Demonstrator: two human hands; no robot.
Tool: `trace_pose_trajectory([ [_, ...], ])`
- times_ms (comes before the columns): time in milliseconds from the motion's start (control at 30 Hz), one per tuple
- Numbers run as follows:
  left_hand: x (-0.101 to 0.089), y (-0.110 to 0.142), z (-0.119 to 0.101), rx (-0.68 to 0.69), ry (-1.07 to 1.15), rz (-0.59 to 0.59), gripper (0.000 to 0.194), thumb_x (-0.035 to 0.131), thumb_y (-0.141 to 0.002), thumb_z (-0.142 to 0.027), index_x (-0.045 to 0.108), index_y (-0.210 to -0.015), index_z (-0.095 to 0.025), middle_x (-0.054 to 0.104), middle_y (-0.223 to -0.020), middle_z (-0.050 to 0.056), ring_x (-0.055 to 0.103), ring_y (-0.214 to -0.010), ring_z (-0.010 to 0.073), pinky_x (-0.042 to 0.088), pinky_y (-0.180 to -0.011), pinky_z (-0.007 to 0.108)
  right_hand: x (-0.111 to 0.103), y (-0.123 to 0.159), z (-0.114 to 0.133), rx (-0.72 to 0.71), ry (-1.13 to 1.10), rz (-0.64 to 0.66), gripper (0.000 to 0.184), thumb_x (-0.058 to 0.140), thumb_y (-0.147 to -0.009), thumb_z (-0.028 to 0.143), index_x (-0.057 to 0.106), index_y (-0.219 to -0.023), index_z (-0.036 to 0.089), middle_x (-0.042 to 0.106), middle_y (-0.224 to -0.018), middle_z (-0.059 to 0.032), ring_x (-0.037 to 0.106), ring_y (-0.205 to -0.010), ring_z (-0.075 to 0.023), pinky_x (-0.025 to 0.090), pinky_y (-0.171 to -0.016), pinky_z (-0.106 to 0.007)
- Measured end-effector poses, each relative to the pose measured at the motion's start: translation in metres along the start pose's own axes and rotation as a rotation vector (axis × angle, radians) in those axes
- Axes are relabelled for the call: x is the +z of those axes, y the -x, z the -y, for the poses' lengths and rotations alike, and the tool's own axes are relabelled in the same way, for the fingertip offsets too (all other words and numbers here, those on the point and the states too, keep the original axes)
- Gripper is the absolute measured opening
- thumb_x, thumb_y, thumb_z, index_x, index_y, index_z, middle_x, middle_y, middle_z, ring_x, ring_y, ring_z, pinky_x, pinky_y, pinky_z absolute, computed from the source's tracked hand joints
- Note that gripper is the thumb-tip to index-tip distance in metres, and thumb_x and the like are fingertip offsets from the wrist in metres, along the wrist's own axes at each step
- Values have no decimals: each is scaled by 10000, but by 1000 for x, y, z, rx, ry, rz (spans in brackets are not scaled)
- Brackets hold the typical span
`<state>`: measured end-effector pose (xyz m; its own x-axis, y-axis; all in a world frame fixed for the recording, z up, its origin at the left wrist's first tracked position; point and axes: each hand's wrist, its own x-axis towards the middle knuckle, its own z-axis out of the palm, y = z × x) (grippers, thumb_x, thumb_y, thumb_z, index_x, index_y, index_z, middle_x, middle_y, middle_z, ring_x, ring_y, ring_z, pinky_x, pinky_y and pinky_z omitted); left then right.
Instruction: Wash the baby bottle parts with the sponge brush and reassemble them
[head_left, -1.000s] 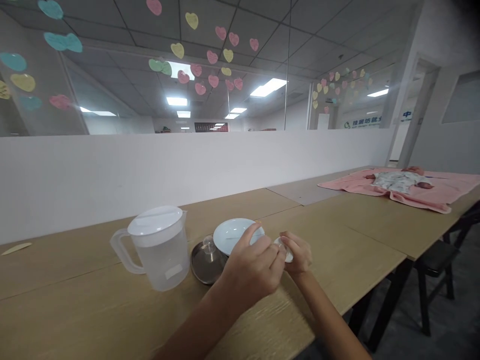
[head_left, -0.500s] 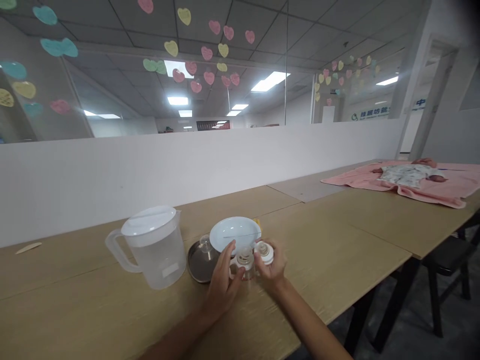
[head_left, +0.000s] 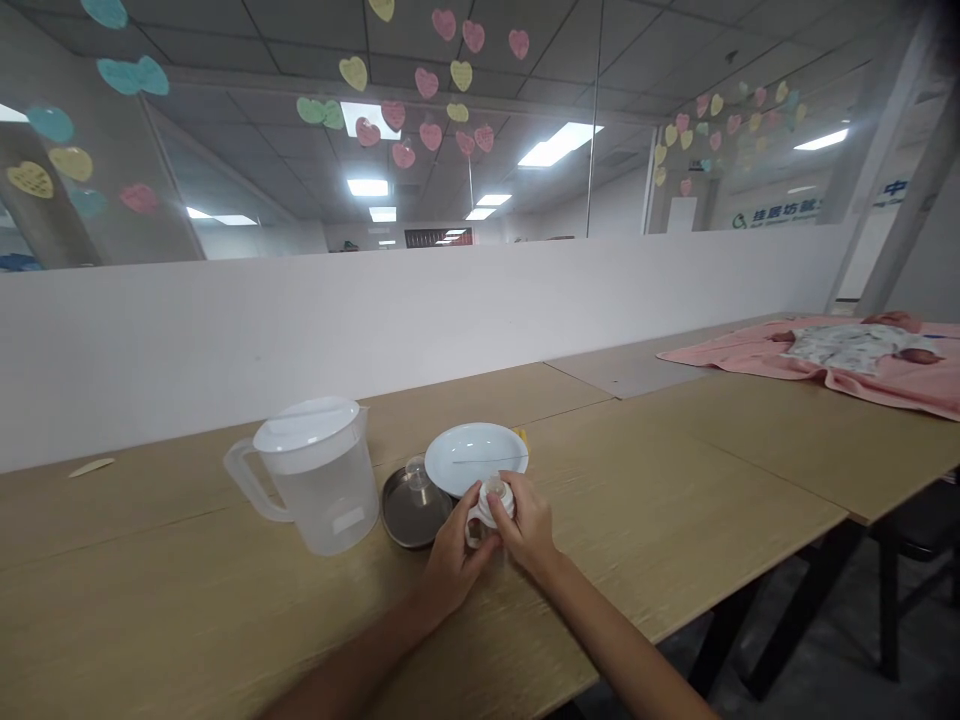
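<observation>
A small baby bottle with a white teat cap stands on the wooden table between both my hands. My left hand wraps round the bottle's left side. My right hand closes on the white cap from the right. Just behind the bottle sits a white bowl with a thin stick lying across it. A round metal lid with a clear knob lies to the bowl's left.
A lidded translucent plastic jug stands left of the metal lid. A pink blanket with a baby doll lies far right on the table. A white partition runs along the back. A dark chair stands beyond the table's right edge.
My right hand brought the white cap down onto the bottle, and both hands have closed in round it. The view has shifted a little to the left.
</observation>
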<state>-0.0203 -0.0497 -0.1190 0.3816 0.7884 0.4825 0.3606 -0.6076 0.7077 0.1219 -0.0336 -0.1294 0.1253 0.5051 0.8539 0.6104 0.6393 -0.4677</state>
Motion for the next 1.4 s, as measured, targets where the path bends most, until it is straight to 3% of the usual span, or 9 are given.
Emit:
trace_pose_trajectory([
  [133, 0, 0, 2, -17, -6, 0, 549, 530, -852, -372, 369, -1348, -198, 464, -1381, 99, 419, -1285, 220, 338, -1074, 380, -1, -2, 1, -18, -28, 16, 235, 444, -882, 331, 594, -966, 170, 631, -871, -76, 607, -823, -188, 496, -741, -319],
  [300, 1, -1, 2, -24, 12, 2, 537, 512, -861, -375, 363, -1345, -198, 471, -1372, 107, 438, -1268, 223, 357, -1056, 389, 1, -1, 3, 16, -30, -66, 262, 505, -842, 335, 570, -1039, 175, 562, -936, -77, 593, -839, -183, 506, -729, -321],
  [433, 1, -2, 2, -52, 40, -31, 534, 523, -853, -368, 367, -1339, -210, 499, -1342, 96, 477, -1229, 221, 404, -1012, 368, 6, 3, -3, 72, -67, -110, 260, 496, -852, 297, 525, -1077, 171, 613, -922, -75, 602, -834, -181, 508, -718, -318],
  [633, 1, -4, 4, -97, 94, -49, 559, 592, -806, -343, 395, -1309, -196, 547, -1280, 93, 522, -1160, 221, 416, -986, 363, 6, 4, -5, 47, -57, -98, 216, 399, -882, 228, 600, -947, 181, 654, -852, -61, 611, -810, -179, 493, -721, -315],
  [867, -1, -6, 3, -84, 224, -21, 528, 621, -797, -325, 416, -1262, -184, 550, -1273, 75, 503, -1170, 203, 395, -1001, 331, 7, 2, -11, 33, -54, -154, 243, 384, -866, 175, 606, -962, 197, 564, -1127, -95, 537, -1056, -211, 446, -894, -407],
  [1033, 0, -5, 3, -65, 244, -13, 511, 614, -807, -327, 413, -1254, -183, 546, -1260, 78, 507, -1152, 202, 402, -985, 327, 7, 0, -14, 107, -59, -165, 216, 386, -846, 158, 595, -893, 185, 570, -987, -75, 549, -957, -190, 454, -845, -365],
  [1267, 6, -3, 15, -34, 203, -115, 470, 629, -780, -288, 424, -1195, -205, 540, -1196, 69, 534, -1060, 203, 434, -894, 326, 7, 1, -15, 31, -58, -163, 188, 375, -805, 101, 517, -735, 202, 573, -788, -22, 534, -797, -168, 438, -731, -314],
  [1400, 5, -4, 14, -26, 208, -70, 400, 609, -798, -291, 439, -1148, -198, 568, -1094, 51, 555, -906, 169, 449, -813, 304, 6, 3, -16, -9, -49, -197, 161, 393, -813, 110, 507, -753, 206, 583, -772, -20, 536, -765, -168, 436, -704, -307],
])
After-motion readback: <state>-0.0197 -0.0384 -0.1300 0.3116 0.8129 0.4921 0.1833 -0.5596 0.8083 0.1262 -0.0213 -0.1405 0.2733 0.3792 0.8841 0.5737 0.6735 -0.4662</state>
